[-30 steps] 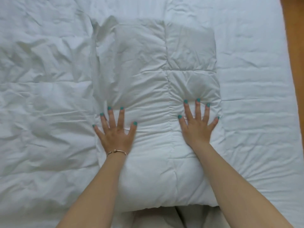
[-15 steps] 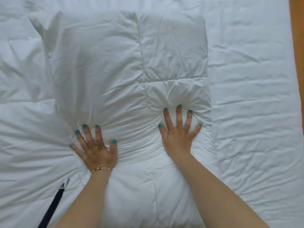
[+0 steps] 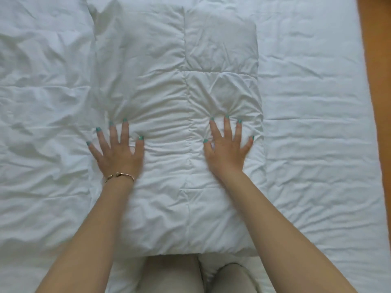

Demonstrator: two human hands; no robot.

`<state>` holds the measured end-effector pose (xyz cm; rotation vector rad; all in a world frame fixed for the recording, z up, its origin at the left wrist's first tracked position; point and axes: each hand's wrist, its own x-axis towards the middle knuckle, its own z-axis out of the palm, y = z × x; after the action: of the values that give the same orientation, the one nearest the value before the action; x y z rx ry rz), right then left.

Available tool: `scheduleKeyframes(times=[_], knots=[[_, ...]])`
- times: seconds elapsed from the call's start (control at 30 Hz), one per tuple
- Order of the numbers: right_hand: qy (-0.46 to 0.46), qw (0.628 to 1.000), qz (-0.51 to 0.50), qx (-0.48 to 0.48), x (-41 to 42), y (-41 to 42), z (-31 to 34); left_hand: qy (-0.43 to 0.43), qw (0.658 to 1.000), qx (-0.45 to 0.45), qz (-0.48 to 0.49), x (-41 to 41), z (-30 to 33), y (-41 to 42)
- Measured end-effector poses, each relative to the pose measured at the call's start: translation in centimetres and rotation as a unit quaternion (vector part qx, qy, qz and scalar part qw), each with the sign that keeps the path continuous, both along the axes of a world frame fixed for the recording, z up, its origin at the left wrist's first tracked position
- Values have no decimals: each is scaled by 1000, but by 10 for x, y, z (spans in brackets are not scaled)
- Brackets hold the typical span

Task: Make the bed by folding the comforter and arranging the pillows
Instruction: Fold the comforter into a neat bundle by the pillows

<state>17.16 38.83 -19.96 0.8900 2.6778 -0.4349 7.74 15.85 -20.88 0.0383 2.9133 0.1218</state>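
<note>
- Flat and splayed, my left hand (image 3: 117, 152) and right hand (image 3: 227, 151) press the folded comforter (image 3: 175, 98), gripping nothing.
- Comforter: a thick quilted block lying on the white bed sheet (image 3: 317, 144), just ahead of my knees (image 3: 173, 273).
- Step, as I judge: compressing the fold.
- Next calls for grasping an edge; no pillows are in view.

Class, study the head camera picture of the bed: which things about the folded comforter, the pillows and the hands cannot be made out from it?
- Pillows: none in the head view; whether any lie beyond the frame edges is unknown.
- Folded comforter: its layers and underside are hidden by its own top layer.
- Left hand: motion-blurred; palm hidden beneath it.
- Right hand: palm likewise hidden, so pressure is unclear.
- Bed sheet: cut off by the frame edges.
</note>
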Motion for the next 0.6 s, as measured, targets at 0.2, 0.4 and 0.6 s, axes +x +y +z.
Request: scheduleKeyframes(times=[0.2, 0.4, 0.6], knots=[[70, 989, 124, -50, 58, -59, 26, 27, 993, 59, -98, 123, 33, 47], [100, 979, 160, 81, 157, -20, -7, -10, 995, -59, -78, 160, 5, -30], [36, 998, 37, 22, 176, -1, -4, -48, 997, -63, 2, 150, 7, -29]])
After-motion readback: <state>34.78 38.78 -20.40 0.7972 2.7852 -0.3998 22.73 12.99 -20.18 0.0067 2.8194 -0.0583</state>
